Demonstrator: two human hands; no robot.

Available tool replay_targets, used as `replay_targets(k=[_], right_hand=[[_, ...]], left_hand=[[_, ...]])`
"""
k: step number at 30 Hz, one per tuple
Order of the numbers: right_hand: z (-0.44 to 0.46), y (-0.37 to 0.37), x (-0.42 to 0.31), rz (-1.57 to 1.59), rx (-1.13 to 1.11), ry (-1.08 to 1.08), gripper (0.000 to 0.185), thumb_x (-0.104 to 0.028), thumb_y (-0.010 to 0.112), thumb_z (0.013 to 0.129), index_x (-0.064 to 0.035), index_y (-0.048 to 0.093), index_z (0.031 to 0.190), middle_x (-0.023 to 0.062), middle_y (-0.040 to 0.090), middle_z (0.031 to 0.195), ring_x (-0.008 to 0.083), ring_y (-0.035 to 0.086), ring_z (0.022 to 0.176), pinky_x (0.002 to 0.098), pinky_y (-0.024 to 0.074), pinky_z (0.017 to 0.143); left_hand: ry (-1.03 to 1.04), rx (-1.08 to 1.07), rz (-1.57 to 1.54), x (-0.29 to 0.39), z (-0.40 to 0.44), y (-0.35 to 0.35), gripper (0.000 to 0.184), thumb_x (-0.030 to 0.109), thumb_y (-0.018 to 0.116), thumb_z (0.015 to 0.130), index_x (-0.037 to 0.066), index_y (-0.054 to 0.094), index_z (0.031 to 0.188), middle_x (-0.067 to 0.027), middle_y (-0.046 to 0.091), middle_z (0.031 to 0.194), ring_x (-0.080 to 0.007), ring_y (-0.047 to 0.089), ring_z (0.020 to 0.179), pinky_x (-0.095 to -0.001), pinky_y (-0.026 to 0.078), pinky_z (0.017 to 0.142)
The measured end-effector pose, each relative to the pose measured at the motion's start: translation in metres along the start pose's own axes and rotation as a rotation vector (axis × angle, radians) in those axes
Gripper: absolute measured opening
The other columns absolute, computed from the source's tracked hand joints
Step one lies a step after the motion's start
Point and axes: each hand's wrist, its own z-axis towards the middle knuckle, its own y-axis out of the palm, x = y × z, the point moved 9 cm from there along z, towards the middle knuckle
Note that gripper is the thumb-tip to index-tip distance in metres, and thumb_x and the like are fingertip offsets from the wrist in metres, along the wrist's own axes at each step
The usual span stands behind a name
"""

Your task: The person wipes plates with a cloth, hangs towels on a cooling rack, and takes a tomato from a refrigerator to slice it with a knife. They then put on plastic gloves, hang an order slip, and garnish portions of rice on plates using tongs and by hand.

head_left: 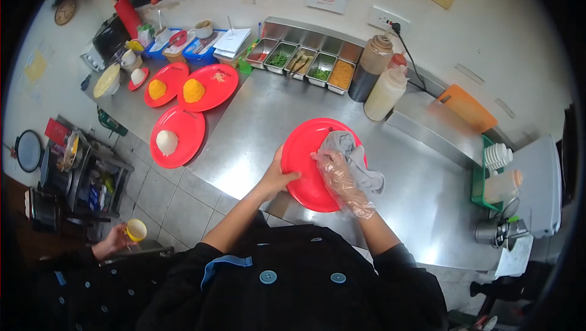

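A red plate is held over the steel counter. My left hand is bare and grips the plate's left rim, its thumb on the upper face. My right hand, in a clear plastic glove, is closed on a grey cloth that lies over the plate's right side and hangs past its rim. Nothing else lies on this plate.
Red plates with yellow rice and white rice stand at the left. Topping trays and sauce bottles line the back. A green basket stands right. A co-worker's hand holds a yellow cup lower left.
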Motion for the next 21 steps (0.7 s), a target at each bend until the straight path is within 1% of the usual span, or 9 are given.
replay_targets(k=[2,5,7,9,11,15,17,19,21], right_hand=[[0.000,0.005,0.039,0.072,-0.053,0.370,0.024,-0.018,0.045,0.093,-0.0050,0.060,0.107,0.0163,0.057,0.102,0.0321,0.053,0.099,0.0379,0.0429,0.087],[0.012,-0.034,0.061,-0.536,0.023,0.096,0.018,-0.016,0.050,0.090,-0.0064,0.062,0.101,0.0144,0.057,0.100,0.0288,0.055,0.091,0.0343,0.0462,0.079],[-0.042,-0.044,0.192,-0.049,0.215,0.624,0.019,-0.018,0.055,0.086,-0.0061,0.063,0.098,0.0168,0.058,0.101,0.0324,0.056,0.088,0.0362,0.0455,0.079],[-0.023,-0.061,0.145,0.002,0.276,0.787,0.024,-0.014,0.052,0.085,-0.0043,0.062,0.105,0.0196,0.056,0.105,0.0333,0.054,0.096,0.0404,0.0428,0.084],[0.021,-0.059,0.064,-0.622,0.169,0.457,0.026,-0.010,0.054,0.083,-0.0034,0.062,0.107,0.0179,0.056,0.106,0.0326,0.054,0.099,0.0405,0.0418,0.087],[0.082,0.000,-0.016,-0.884,0.157,0.154,0.027,-0.008,0.057,0.082,-0.0030,0.063,0.107,0.0164,0.056,0.109,0.0313,0.056,0.099,0.0394,0.0426,0.087],[0.108,0.041,-0.016,-0.350,0.212,0.118,0.026,-0.012,0.058,0.084,-0.0052,0.062,0.109,0.0129,0.057,0.113,0.0284,0.057,0.097,0.0378,0.0440,0.086],[0.133,0.125,-0.014,0.283,0.087,0.460,0.032,-0.016,0.058,0.087,-0.0068,0.057,0.118,0.0132,0.056,0.117,0.0264,0.057,0.100,0.0362,0.0444,0.088],[0.166,0.247,-0.025,1.327,-0.273,0.796,0.041,-0.018,0.057,0.089,-0.0049,0.047,0.126,0.0156,0.056,0.116,0.0274,0.056,0.104,0.0365,0.0441,0.090]], left_hand=[[-0.213,0.040,-0.138,-0.014,-0.013,0.003,0.071,-0.006,0.055,0.079,0.008,0.023,0.141,-0.0115,0.055,0.119,-0.0163,0.053,0.109,-0.0296,0.054,0.071],[-0.191,0.072,-0.271,-0.012,-0.014,-0.015,0.075,-0.009,0.054,0.077,0.013,0.021,0.141,-0.0108,0.053,0.119,-0.0176,0.056,0.104,-0.0287,0.052,0.076],[-0.087,0.107,-0.181,0.006,-0.011,-0.057,0.074,-0.009,0.055,0.078,0.013,0.021,0.141,-0.0088,0.053,0.118,-0.0169,0.056,0.102,-0.0265,0.050,0.077],[-0.035,0.303,-0.139,0.024,-0.021,-0.134,0.069,-0.005,0.057,0.080,0.011,0.025,0.139,-0.0084,0.054,0.117,-0.0168,0.055,0.102,-0.0270,0.049,0.079],[0.099,0.622,-0.006,0.050,-0.042,-0.239,0.057,0.005,0.059,0.084,0.007,0.034,0.135,-0.0079,0.056,0.112,-0.0165,0.055,0.102,-0.0278,0.047,0.084],[0.295,0.936,-0.040,0.098,-0.102,-0.406,0.037,0.015,0.054,0.091,0.002,0.048,0.125,-0.0098,0.059,0.112,-0.0159,0.055,0.103,-0.0282,0.043,0.090],[0.344,1.149,-0.033,0.088,-0.131,-0.497,0.034,0.014,0.052,0.092,0.001,0.050,0.124,-0.0103,0.060,0.113,-0.0161,0.056,0.101,-0.0279,0.043,0.089],[0.339,1.256,-0.030,0.066,-0.151,-0.581,0.034,0.014,0.051,0.093,0.001,0.050,0.124,-0.0104,0.060,0.114,-0.0165,0.057,0.100,-0.0280,0.044,0.088],[0.277,1.343,-0.075,0.039,-0.164,-0.654,0.032,0.013,0.050,0.093,0.000,0.051,0.123,-0.0100,0.061,0.112,-0.0170,0.058,0.097,-0.0281,0.045,0.086]])
